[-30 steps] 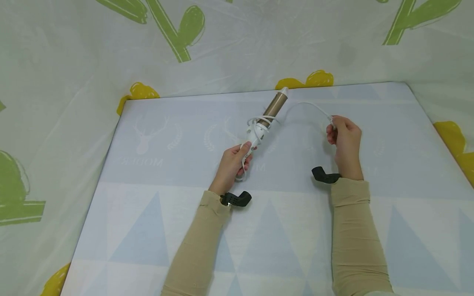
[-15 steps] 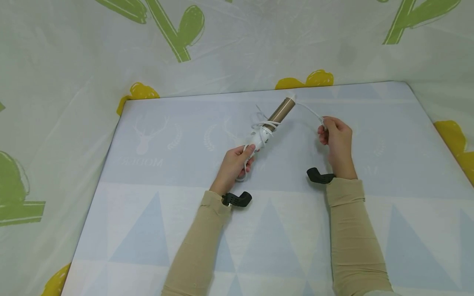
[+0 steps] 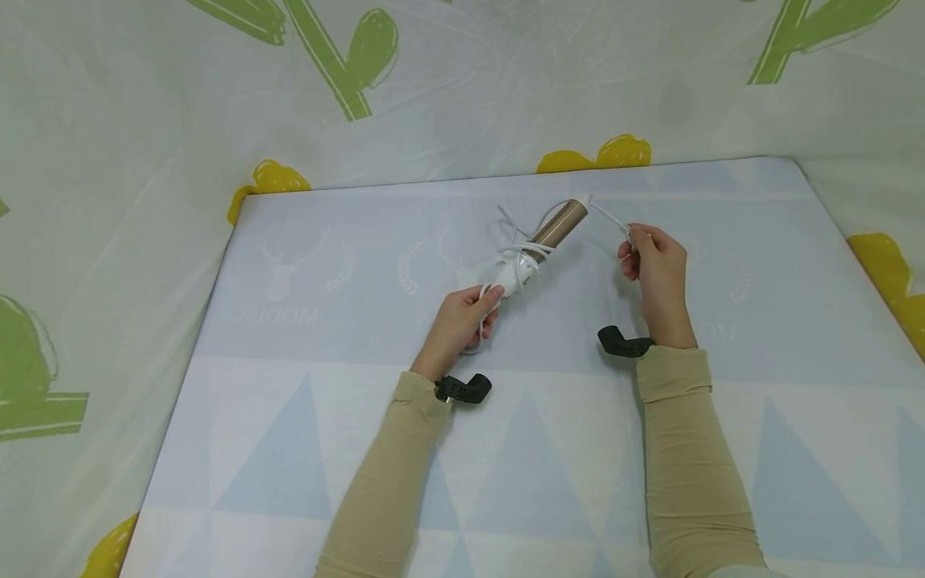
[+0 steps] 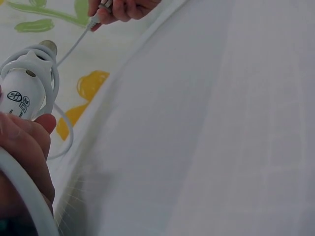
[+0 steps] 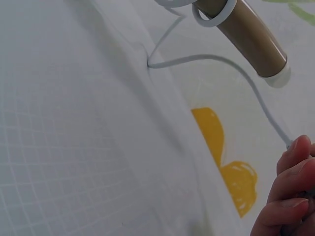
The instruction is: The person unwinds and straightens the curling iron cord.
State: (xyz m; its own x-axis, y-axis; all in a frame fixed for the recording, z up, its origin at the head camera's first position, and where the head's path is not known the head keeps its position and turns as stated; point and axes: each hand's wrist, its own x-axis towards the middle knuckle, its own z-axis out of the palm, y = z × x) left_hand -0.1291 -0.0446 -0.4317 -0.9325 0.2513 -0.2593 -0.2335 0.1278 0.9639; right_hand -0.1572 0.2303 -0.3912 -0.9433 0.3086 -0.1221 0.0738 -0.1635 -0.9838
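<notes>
My left hand [image 3: 462, 325] grips the white handle of a curling iron [image 3: 560, 229], its bronze barrel slanting up and to the right. Loops of white cord [image 3: 533, 248] are wound round the iron where handle meets barrel. In the left wrist view, printed marks show on the handle [image 4: 22, 93], and the cord loops ring its far end. My right hand [image 3: 658, 281] pinches the plug end of the cord, right of the barrel's white tip. Metal shows on the plug [image 4: 94, 20] in the left wrist view. From there the cord runs behind the barrel, as the right wrist view shows.
A table [image 3: 376, 417] with a pale blue and white patterned cover lies under both arms. Behind its far edge hangs a white sheet [image 3: 506, 96] printed with green and yellow plant shapes. Each wrist wears a black camera mount [image 3: 466, 389].
The curling iron has tipped further to the right, its tip moving right and slightly down. My right hand has come left, closer to the tip, with the plug.
</notes>
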